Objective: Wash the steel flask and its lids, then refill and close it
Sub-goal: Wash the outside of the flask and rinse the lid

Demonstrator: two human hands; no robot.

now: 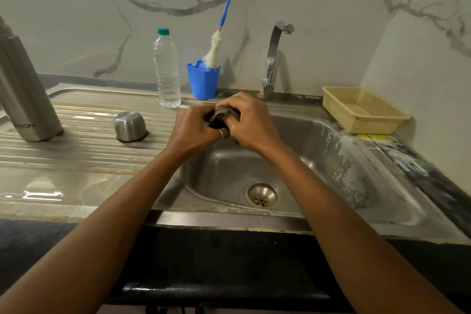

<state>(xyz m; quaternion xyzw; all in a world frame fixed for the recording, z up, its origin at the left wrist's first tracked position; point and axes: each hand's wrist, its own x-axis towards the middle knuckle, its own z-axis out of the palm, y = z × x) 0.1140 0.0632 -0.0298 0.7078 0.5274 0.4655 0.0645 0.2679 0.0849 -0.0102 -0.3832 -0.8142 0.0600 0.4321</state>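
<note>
Two hands meeting above the back left edge of the sink basin (331, 148), both with fingers curled tight. Left hand (196, 130) gripping a small dark lid (216, 123) from the left. Right hand (251, 120) wrapped over a grey-green scrub pad (225, 112), pressing it onto that lid from above and from the right. Lid mostly hidden under fingers and pad, only a dark edge showing between the thumbs. A ring (221, 133) on a finger just where the hands touch. Both forearms reaching in from the bottom of the view, crossing the front rim of the sink. Steel flask (24, 89) upright at the far left of the ribbed drainboard (84, 150), well apart from the hands, its top cut off by the frame. Steel cup lid (130, 126) mouth down on the same drainboard, between flask and hands. Wet patches shining on the drainboard near the front. Clear plastic water bottle (167, 69) with a green cap upright at the back of the surface, just beside a blue cup (203, 80). Bottle brush (215, 51) with a white head and blue handle standing tilted in that cup, leaning against the marbled wall. Chrome tap (274, 58) behind the basin, no water visible at the spout. Drain (262, 195) in the basin floor. Beige plastic basket (364, 112) on the surface at the right, near the corner of the wall.
</note>
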